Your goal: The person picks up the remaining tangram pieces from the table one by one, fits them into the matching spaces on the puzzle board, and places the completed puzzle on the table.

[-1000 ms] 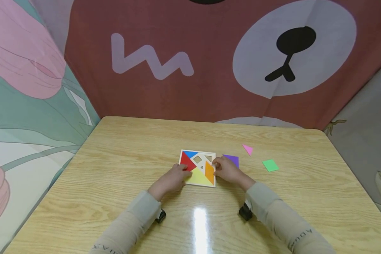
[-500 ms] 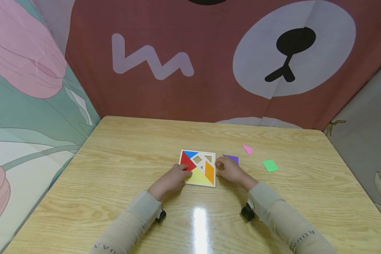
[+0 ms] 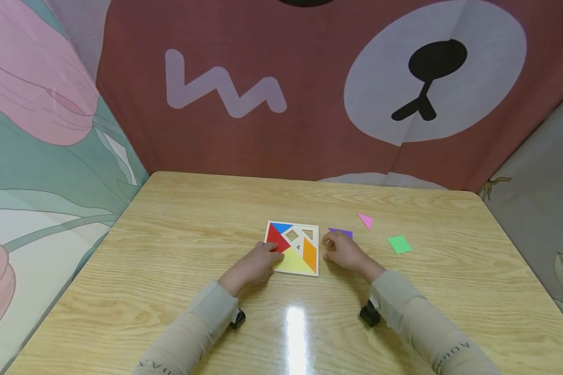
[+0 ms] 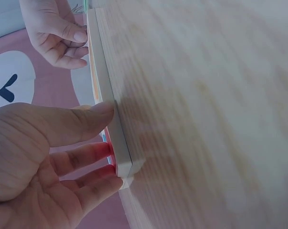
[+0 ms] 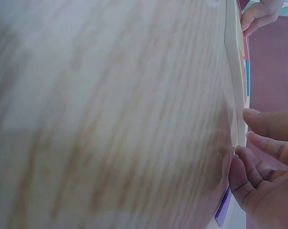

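- On the near side of the table (image 3: 206,208), a pale right sleeve (image 3: 417,312) is easing back while the left sleeve (image 3: 192,323) is staying put. Dark letters are running along both; "ADU" is seemingly showing on the right, the rest escaping me.
- Just beyond, the left hand (image 3: 255,260) is holding the corner of the white puzzle board (image 3: 301,227), thumb against its edge, fingers curling over.
- Beside the board, the right hand (image 3: 344,251) is drawing away from the edge it was meeting a second ago, fingers loosely bent, the gap to the thumb narrow, holding nothing. I am judging that the orange piece (image 3: 310,255) is now sitting settled.
- Around it, yellow (image 3: 294,263), red (image 3: 275,238) and blue (image 3: 281,227) pieces are filling slots; three openings are showing.
- Farther right, three pieces are lying loose: purple (image 3: 347,233) partly behind the hand, green (image 3: 400,244) and pink (image 3: 366,221) beyond.
- Behind everything, a brown-red cloth (image 3: 300,135) is hanging, bearing a pale zigzag.
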Motion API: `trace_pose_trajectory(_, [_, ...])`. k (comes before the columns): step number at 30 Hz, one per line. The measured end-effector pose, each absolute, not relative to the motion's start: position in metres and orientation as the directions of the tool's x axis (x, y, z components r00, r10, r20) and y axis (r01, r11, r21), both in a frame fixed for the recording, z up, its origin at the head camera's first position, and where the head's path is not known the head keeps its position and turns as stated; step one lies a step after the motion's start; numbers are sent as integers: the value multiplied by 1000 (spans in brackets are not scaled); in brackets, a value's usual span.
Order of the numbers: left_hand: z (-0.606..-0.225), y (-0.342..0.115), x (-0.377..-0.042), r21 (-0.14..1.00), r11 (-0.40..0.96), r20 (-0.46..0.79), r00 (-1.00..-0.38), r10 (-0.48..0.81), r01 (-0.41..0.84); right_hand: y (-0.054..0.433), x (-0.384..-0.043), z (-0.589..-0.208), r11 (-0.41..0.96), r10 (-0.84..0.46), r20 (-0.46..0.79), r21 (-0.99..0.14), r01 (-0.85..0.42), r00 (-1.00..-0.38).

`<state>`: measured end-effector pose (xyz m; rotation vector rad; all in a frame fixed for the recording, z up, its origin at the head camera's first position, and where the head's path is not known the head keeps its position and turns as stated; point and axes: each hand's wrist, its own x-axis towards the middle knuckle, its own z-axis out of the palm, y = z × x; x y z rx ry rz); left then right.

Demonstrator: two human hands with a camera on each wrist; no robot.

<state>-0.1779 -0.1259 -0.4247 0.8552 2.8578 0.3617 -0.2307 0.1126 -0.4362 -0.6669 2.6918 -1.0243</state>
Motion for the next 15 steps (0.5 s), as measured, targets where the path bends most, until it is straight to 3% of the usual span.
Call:
trace_pose_trajectory(10, [-423,-125,-178,274,814,-71,-833,549,512,116,-231,-434,673,-461,-29,-663,-328,-887])
trace_pose_trajectory(15, [-423,-125,-178,270,813,-68,-832,551,516,124,-238,-448,617,-501,43,-682,-392,-864])
